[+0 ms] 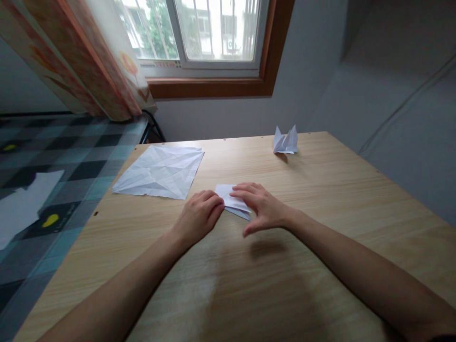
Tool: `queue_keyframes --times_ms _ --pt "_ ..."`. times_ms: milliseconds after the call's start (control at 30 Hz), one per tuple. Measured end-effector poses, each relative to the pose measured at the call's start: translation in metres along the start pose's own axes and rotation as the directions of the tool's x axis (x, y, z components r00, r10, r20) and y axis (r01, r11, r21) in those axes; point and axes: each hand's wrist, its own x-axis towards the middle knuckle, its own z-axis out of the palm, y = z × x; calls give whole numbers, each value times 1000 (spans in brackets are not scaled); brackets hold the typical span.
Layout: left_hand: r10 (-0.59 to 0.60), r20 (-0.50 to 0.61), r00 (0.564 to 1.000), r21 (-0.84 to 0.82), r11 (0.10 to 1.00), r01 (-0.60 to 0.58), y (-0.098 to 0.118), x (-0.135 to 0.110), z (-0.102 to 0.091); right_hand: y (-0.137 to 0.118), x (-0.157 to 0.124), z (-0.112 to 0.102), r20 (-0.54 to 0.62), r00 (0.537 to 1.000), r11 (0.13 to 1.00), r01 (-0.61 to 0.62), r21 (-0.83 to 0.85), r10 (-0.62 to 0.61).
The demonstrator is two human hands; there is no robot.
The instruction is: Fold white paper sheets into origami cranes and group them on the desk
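Observation:
A small folded sheet of white paper [233, 202] lies on the wooden table between my hands, its layers slightly parted along the near right edge. My left hand [201, 213] is closed at the paper's left corner, thumb and fingers pinching it. Over the right side of the paper reaches my right hand [261, 206], its fingers extended and its thumb spread apart toward me. The right fingertips cover part of the upper surface; whether they press on it I cannot tell.
A creased, unfolded white sheet [160, 171] lies at the table's far left. Near the back edge stands a folded paper shape [285, 141] with pointed tips. Left of the table [228, 285], a checked bedspread [89, 164] carries torn paper [30, 202]. A window [217, 31] and curtain [96, 61] are behind.

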Motion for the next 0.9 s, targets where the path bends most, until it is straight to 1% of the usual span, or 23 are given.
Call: queue_keyframes --times_ms 100,167,200,267,367,400,467,533,633,733,800,900 --pt "-7 -12 1000 12 1000 7 0 0 1 0 0 2 21 1000 1000 -7 10 7" --pt "-30 -36 999 2 1000 30 0 -1 2 -1 1 3 3 1000 1000 -5 29 5" --pt "-46 -50 998 -17 999 46 0 -1 2 -1 1 4 -22 1000 999 -10 42 10" --pt "-90 -64 994 -83 993 85 1 -2 1 -2 1 4 -109 993 996 -34 80 43" --pt "-188 -78 979 -192 967 170 1 -2 -1 -5 0 3 -237 964 986 -89 141 121" --pt "-220 -85 972 -221 955 197 1 -2 -2 -6 0 3 -257 956 983 -109 147 144" --pt "-254 -94 963 -248 942 225 0 -1 -2 -8 1 4 -254 950 980 -153 128 182" --pt "-235 -86 968 -204 956 213 -2 0 -2 -11 3 5 -234 947 975 -206 85 221" --pt "-184 -68 980 -44 982 182 -4 1 0 -17 7 9 -203 933 952 -305 -9 297" --pt "-186 -63 981 68 979 190 -6 1 3 -25 10 13 -168 915 912 -389 -133 366" --pt "-188 -55 981 103 976 193 -6 0 4 -29 11 15 -170 890 875 -450 -177 423" --pt "-185 -41 982 121 974 189 -7 -1 5 -31 11 17 -218 830 811 -553 -191 514"
